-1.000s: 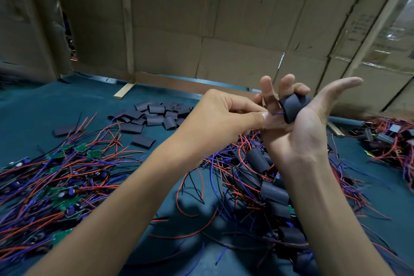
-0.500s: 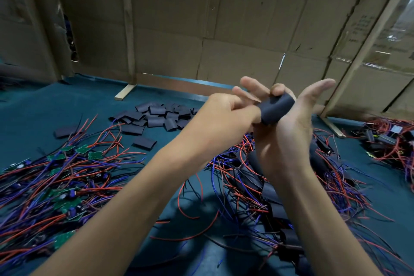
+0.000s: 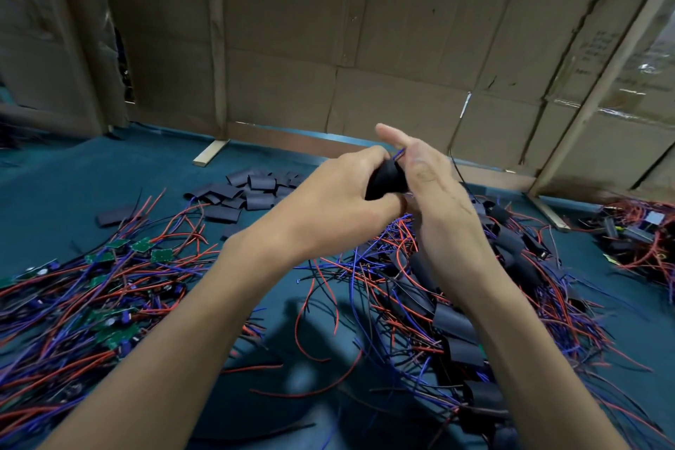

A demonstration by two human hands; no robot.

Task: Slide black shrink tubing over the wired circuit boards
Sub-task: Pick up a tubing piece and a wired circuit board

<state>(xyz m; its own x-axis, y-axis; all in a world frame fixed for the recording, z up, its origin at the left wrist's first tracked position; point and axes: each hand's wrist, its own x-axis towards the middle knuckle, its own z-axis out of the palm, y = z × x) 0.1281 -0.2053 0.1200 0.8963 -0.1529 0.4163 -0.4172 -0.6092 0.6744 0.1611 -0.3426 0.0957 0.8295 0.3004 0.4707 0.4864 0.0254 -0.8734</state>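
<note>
the left hand (image 3: 339, 194) and right hand (image 3: 431, 179) meet above the table (image 3: 73, 179), a tubing piece (image 3: 387, 179) between them. loose tubing pieces (image 3: 252, 188) lie behind the left hand. bare wired boards (image 3: 109, 278) lie at left, sleeved boards (image 3: 464, 325) under the right forearm, cardboard (image 3: 328, 29) behind all.

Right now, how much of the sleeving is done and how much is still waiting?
Done: a pile of sleeved boards lies at right. In hand: the left hand grips a black tube while the right hand steadies it, wires poking out the top. Left: many bare green boards at left, plus spare tubing behind.
</note>
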